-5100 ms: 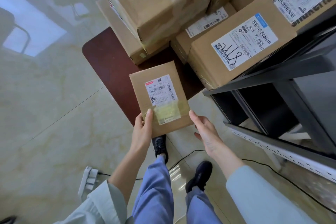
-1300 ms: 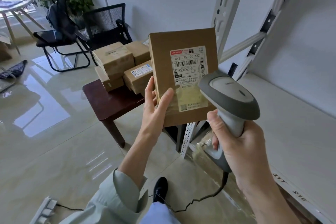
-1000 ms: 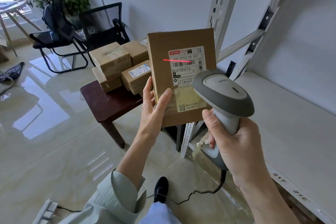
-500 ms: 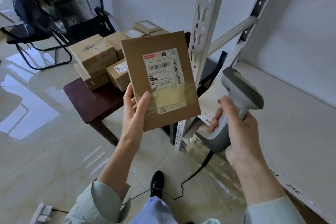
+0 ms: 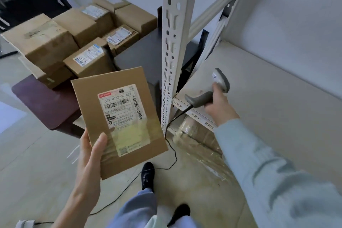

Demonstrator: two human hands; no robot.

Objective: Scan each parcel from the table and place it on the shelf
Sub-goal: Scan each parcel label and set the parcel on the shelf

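With the left hand [image 5: 88, 155] gripping the parcel [image 5: 118, 118] near left of the shelf [image 5: 268, 98], and the right hand [image 5: 219, 102] clenched around the scanner [image 5: 207, 92], lay the scanner flat by the near-left edge, keeping its cable slack.

The left hand [image 5: 88, 155] grips a flat cardboard parcel [image 5: 118, 120] by its lower corner, label up. The right hand [image 5: 217, 102] holds a grey scanner [image 5: 209, 90] over the shelf [image 5: 268, 98]. More boxes [image 5: 74, 42] crowd the dark worktop [image 5: 46, 103].
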